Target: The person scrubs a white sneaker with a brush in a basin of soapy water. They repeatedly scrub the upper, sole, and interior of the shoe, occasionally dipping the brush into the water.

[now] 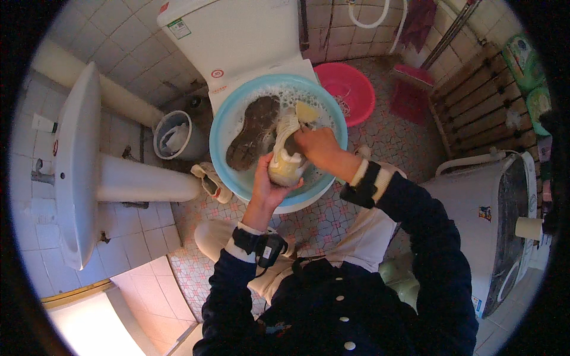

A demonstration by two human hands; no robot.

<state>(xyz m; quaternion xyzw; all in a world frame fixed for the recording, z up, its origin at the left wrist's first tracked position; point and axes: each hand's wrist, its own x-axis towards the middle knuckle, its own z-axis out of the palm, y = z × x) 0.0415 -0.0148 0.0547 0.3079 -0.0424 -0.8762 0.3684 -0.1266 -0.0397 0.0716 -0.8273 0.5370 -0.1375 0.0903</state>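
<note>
A pale cream-and-yellow shoe (284, 168) is tilted above a light blue basin (221, 118) of murky, foamy water. My left hand (265, 185) cups the shoe's near end from below and the left side, fingers wrapped round it. My right hand (317, 147) is closed, with its fingertips at the shoe's upper side; what it grips, if anything, is hidden by the fingers. Just beyond the right fingers, a pale yellow piece (307, 111) shows over the suds; I cannot tell whether it belongs to the shoe.
A toilet (237, 35) stands behind the basin, and a pink basin (362, 89) at its far right. On the left are a pedestal sink (83, 160), a bucket (183, 148) and another shoe (212, 183). To the right stand a washing machine (469, 202) and a red dustpan (409, 101).
</note>
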